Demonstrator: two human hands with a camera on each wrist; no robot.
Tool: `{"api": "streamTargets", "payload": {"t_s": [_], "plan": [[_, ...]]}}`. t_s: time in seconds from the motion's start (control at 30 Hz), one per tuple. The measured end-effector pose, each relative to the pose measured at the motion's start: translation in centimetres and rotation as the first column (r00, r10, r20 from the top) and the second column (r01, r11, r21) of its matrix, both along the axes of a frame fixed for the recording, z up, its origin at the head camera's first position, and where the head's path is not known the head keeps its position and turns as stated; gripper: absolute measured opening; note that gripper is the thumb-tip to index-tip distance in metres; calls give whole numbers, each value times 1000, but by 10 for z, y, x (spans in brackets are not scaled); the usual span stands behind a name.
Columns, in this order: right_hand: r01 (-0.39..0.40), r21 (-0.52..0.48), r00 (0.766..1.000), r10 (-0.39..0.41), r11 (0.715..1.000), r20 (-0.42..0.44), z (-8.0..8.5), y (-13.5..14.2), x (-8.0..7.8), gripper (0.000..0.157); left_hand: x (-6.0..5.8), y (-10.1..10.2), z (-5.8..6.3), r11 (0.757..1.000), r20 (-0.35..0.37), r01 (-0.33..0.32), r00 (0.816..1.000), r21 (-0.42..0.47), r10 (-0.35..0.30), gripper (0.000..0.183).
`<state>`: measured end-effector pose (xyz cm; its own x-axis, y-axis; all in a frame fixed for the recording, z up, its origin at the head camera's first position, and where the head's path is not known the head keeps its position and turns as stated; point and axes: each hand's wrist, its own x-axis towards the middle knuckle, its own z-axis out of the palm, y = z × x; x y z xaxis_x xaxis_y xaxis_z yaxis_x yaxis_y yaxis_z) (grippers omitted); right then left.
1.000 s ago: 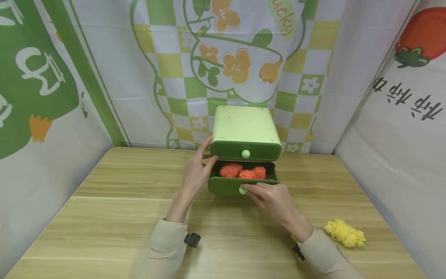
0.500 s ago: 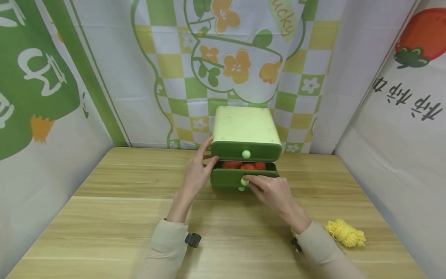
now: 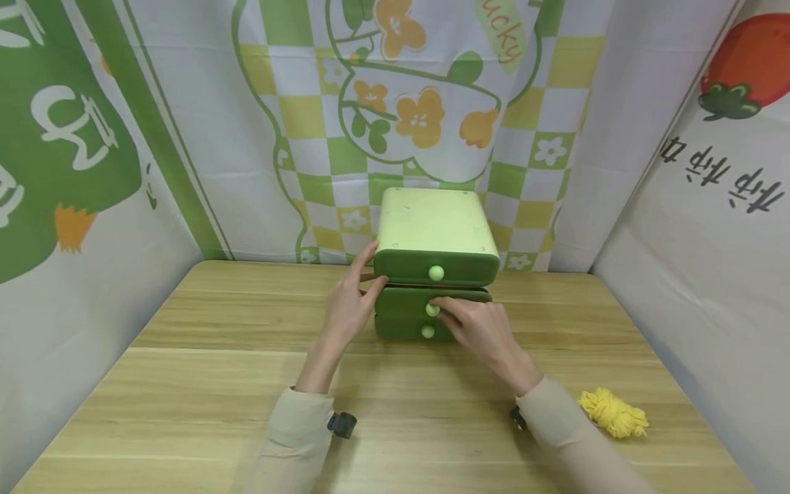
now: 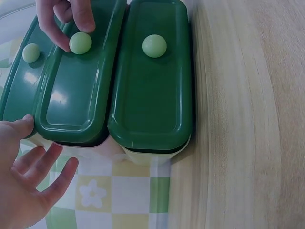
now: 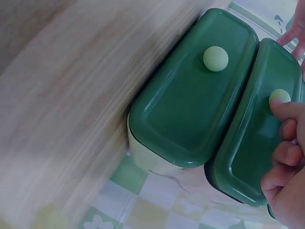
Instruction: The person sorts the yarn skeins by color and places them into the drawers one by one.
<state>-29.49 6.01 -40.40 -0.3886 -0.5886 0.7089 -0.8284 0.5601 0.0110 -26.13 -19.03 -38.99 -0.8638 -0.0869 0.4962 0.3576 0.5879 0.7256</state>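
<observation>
A small cabinet (image 3: 435, 219) with a pale yellow-green top and three dark green drawers stands near the back of the table. My right hand (image 3: 484, 333) pinches the round light green knob (image 3: 433, 309) of the middle drawer (image 3: 400, 303), whose front sticks out slightly past the top drawer (image 3: 401, 267). The orange yarn inside is now hidden. At the cabinet's left side, my left hand (image 3: 345, 305) rests with fingers spread and extended; its thumb touches the top drawer's corner in the left wrist view. Below, the bottom drawer (image 4: 152, 95) is pushed in.
A bundle of yellow yarn (image 3: 614, 413) lies on the wooden table (image 3: 216, 384), beside the right sleeve. Behind the cabinet hangs a checkered, flower-printed curtain (image 3: 302, 116), and printed fabric walls flank the table.
My right hand has pushed the middle drawer backward until it is nearly in, covering the orange yarn and revealing the bottom drawer's front and knob. My left hand has stayed in place.
</observation>
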Motion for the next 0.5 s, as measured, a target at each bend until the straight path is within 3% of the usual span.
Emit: {"api": "streamTargets", "payload": {"t_s": [0.27, 0.5], "plan": [[76, 29, 997, -76, 997, 14, -1, -4, -6, 18, 1, 1, 1, 1000, 6, 12, 1000, 8, -12, 63], [88, 58, 996, -89, 994, 15, 1, -6, -6, 19, 1, 0, 1, 1000, -14, 15, 1000, 3, -15, 65]]}}
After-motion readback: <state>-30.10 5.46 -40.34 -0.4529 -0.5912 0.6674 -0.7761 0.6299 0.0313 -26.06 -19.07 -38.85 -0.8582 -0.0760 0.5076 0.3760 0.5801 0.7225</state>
